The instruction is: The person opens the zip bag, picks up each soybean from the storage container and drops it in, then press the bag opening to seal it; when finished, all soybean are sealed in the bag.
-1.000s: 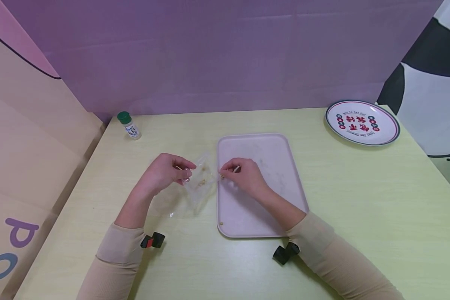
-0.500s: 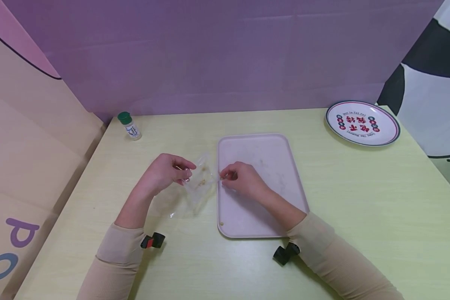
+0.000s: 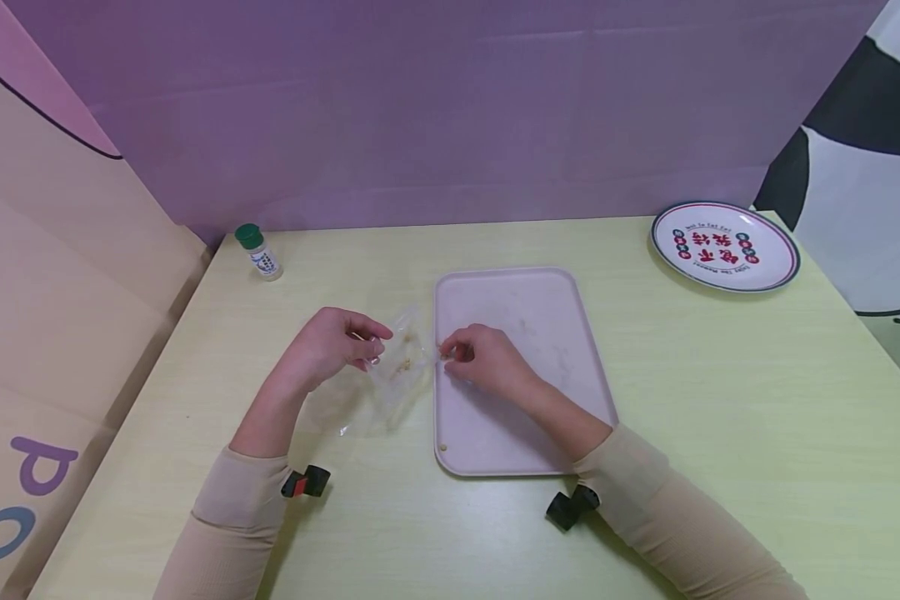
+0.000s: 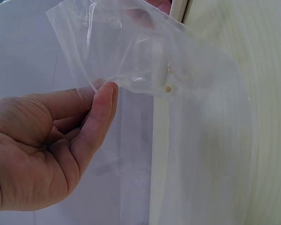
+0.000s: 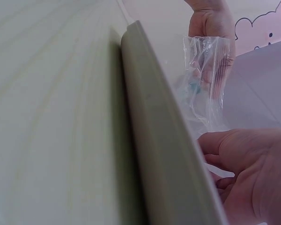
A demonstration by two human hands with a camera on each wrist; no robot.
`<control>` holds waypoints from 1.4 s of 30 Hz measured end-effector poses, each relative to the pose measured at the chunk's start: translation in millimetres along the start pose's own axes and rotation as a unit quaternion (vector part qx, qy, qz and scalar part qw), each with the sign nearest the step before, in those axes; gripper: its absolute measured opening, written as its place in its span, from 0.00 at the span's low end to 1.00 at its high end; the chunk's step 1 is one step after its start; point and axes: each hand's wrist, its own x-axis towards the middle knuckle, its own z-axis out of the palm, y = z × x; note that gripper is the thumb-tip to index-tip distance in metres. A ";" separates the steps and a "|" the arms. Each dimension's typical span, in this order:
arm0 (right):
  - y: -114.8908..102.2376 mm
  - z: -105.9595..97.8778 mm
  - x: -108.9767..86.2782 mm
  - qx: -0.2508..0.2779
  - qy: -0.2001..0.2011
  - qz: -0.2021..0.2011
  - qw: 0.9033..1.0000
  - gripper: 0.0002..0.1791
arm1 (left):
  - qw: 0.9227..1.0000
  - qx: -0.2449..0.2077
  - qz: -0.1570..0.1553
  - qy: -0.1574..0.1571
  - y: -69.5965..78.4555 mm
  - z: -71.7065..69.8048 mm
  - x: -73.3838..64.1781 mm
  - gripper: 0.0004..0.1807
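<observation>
A clear plastic zip bag (image 3: 401,367) hangs between both hands, a few small tan beans or bead-like pieces (image 4: 168,89) showing through it. My left hand (image 3: 339,346) pinches the bag's left side between thumb and fingers. At the opposite side, my right hand (image 3: 486,357) has curled fingers on the bag's edge, above the left rim of a pale lilac tray (image 3: 521,292). In the right wrist view the bag tapers toward the right fingertips (image 5: 206,140); their inner side is hidden. One small tan piece (image 3: 442,447) lies in the tray's near left corner.
A small bottle with a green cap (image 3: 258,252) stands at the back left of the table (image 3: 720,417). An oval plate with red lettering (image 3: 780,250) sits at the back right. A purple backdrop (image 3: 450,108) closes off the far edge.
My right hand has shifted slightly down, and its thumb and forefinger have parted a little at the bag's edge. The left hand and bag hold nearly still.
</observation>
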 end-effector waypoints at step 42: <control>-1.6 0.6 -2.9 -0.039 -0.038 -0.040 0.998 0.02 | 1.000 0.008 0.005 0.000 -1.1 0.7 0.8 0.14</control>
